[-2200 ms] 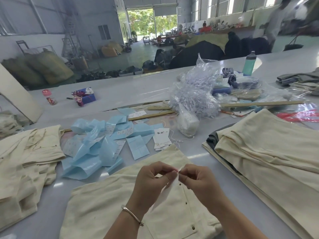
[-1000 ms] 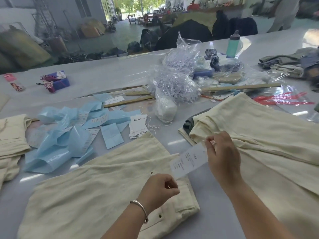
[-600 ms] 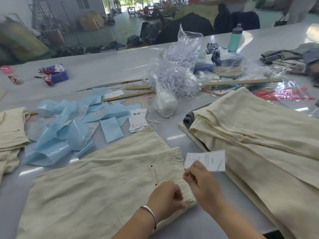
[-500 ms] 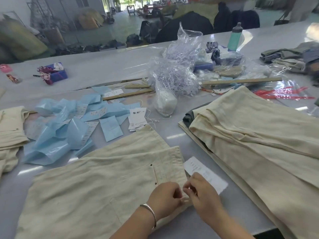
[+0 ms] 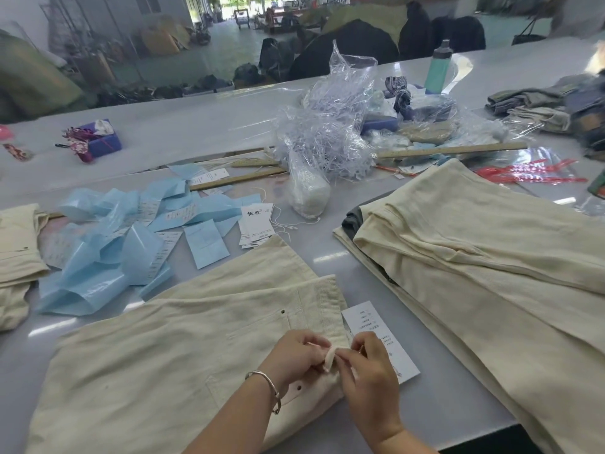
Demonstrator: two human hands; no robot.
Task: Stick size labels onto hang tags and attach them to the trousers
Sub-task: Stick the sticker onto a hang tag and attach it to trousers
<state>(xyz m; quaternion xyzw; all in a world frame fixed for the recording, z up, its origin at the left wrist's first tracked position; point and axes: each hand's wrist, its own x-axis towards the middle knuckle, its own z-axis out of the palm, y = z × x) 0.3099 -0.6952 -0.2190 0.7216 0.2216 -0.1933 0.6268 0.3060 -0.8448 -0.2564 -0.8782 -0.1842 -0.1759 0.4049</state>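
Both hands, left hand (image 5: 299, 350) and right hand (image 5: 368, 365), pinch the cream trousers (image 5: 170, 342) waistband edge (white hang tag (image 5: 363, 317) lying just beside).

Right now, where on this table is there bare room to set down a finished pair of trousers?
The widest bare stretch is the far table, between the purple box and the plastic bag heap. A narrower strip runs between the trousers being tagged and the folded stack, partly taken by the hang tag. The blue backing sheets crowd the left.
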